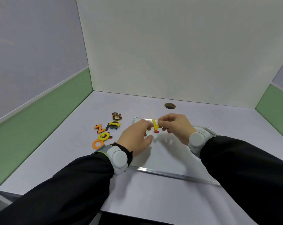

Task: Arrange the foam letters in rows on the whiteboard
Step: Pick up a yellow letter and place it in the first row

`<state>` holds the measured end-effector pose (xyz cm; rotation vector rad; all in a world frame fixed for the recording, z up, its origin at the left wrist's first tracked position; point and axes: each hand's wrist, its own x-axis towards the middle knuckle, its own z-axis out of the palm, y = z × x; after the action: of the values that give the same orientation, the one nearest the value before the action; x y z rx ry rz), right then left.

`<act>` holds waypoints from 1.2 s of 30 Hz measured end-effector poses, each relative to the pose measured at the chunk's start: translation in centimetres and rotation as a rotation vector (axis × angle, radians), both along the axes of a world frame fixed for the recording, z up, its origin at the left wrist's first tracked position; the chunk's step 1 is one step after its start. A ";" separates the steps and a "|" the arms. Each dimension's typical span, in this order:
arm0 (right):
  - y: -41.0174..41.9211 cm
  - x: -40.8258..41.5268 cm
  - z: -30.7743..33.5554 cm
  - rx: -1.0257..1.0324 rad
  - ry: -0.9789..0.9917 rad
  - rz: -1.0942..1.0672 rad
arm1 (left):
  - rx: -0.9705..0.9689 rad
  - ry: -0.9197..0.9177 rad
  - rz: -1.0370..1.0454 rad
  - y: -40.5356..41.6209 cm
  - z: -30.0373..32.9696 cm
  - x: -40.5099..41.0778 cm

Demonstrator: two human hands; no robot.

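Currently our right hand pinches the yellow letter over the whiteboard; left hand grip loosely curled, apparently empty; risk: the letter slips or lands crooked, nudging the red piece.

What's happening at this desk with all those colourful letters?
A person in black sleeves is sorting foam letters onto a whiteboard lying flat on the desk. Both hands are over the board's far end: the right hand pinches a yellow letter, and the left hand is right beside it with curled fingers. A small red piece sits just under the yellow one. The pile of orange and yellow letters waits on the desk to the left of the board.
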<state>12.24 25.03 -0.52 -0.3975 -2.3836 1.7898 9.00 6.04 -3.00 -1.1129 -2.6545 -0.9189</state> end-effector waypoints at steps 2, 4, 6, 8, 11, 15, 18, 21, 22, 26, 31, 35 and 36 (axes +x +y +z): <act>1.1 0.4 -0.3 0.029 0.001 -0.028 | -0.029 -0.044 -0.032 1.2 -0.3 0.7; 2.3 0.8 -0.5 0.041 0.001 -0.060 | -0.073 -0.079 -0.045 2.5 -0.4 1.2; 3.3 1.3 -0.8 0.066 -0.002 -0.077 | -0.133 -0.073 -0.053 3.8 -0.6 1.5; 4.2 1.6 -1.0 0.104 -0.004 -0.079 | -0.198 -0.065 -0.050 5.1 -0.7 1.8; 5.2 1.9 -1.4 0.170 -0.024 -0.092 | -0.293 -0.088 -0.012 6.7 -1.0 2.3; 6.1 1.7 -2.0 0.261 -0.038 -0.111 | -0.357 -0.045 0.054 8.2 -1.5 3.0; 6.0 1.2 -2.4 0.300 -0.029 -0.107 | -0.372 0.034 0.084 8.3 -1.9 3.4; 6.1 0.4 -2.8 0.337 -0.017 -0.105 | -0.391 0.074 0.106 8.5 -2.0 3.5; 6.1 0.2 -2.9 0.347 -0.015 -0.109 | -0.392 0.081 0.115 8.5 -2.1 3.6; 6.0 -0.7 -3.1 0.369 -0.027 -0.111 | -0.396 0.090 0.145 8.7 -2.5 3.7; 5.8 -1.5 -3.1 0.401 -0.043 -0.096 | -0.385 0.053 0.182 9.2 -2.6 3.5; 5.7 -1.9 -3.3 0.435 -0.048 -0.080 | -0.386 0.056 0.198 9.3 -2.7 3.5; 5.7 -1.9 -3.3 0.443 -0.053 -0.078 | -0.385 0.056 0.200 9.3 -2.7 3.5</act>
<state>10.31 30.73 -3.83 -0.4736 -2.6591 1.1822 12.46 15.35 -5.73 -0.8926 -2.9021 -0.3453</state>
